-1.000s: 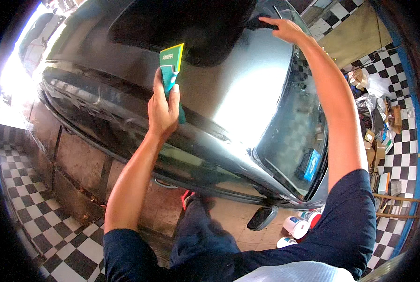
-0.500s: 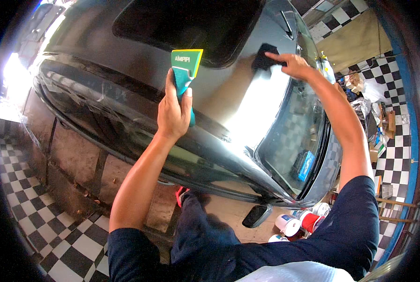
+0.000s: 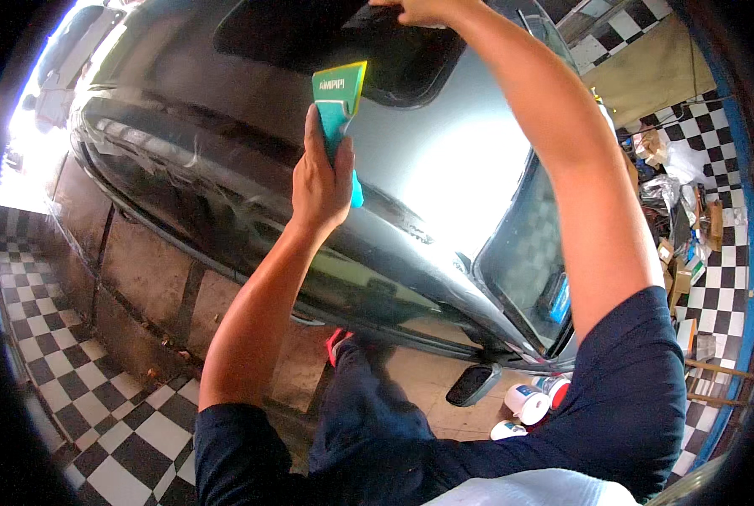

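Note:
Upright in my left hand (image 3: 322,190) is a green squeegee (image 3: 335,110) with a yellow edge; my fingers wrap its teal handle, and its blade points up, over the car roof (image 3: 444,160). My right hand (image 3: 423,10) is stretched far across the roof, over the black sunroof panel (image 3: 309,34), at the top edge of the view. Its fingers are bent, partly cut off by the frame. The black cloth seen under it before is gone from its place on the roof and cannot be made out against the dark panel.
The windshield (image 3: 520,253) slopes down at the right, with a side mirror (image 3: 473,385) near me. White buckets (image 3: 528,405) stand on the floor below. Boxes and bags (image 3: 672,194) lie on the checkered floor at the far right. My shoe (image 3: 336,346) is beside the car.
My right hand has swept left and away from me, from the windshield edge to the sunroof panel, and the black cloth has left its spot. The squeegee has risen slightly in my left hand.

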Demonstrator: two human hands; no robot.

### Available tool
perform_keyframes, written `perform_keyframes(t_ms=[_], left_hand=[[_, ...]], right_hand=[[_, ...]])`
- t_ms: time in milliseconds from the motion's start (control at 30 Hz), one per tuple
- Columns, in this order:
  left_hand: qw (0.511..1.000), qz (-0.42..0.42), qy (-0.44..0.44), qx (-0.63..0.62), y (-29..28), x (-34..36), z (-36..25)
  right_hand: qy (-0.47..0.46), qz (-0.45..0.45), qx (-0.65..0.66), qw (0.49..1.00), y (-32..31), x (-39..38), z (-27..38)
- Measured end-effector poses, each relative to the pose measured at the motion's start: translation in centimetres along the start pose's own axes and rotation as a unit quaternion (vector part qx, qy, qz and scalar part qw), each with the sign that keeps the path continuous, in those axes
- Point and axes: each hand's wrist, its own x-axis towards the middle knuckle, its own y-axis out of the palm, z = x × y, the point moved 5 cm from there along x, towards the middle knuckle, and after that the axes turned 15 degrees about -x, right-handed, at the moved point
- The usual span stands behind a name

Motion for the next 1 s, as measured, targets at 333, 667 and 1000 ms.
perform_keyframes(t_ms=[333,667,1000], left_hand=[[0.998,-0.039,0.04,-0.022,-0.1,0.0,-0.1],[0.998,-0.057,0.0,-0.015,-1.2,-0.1,-0.9],[0.998,-0.04,0.051,-0.026,0.1,-0.1,-1.3]], right_hand=[[0.018,0.142,-0.051,0.988,16.4,-18.6,-12.0],[0.005,-0.065,-0.183,0.981,12.2,-12.9,-14.9],[0.033,-0.051,-0.084,0.995,16.7,-7.8,-16.6]])
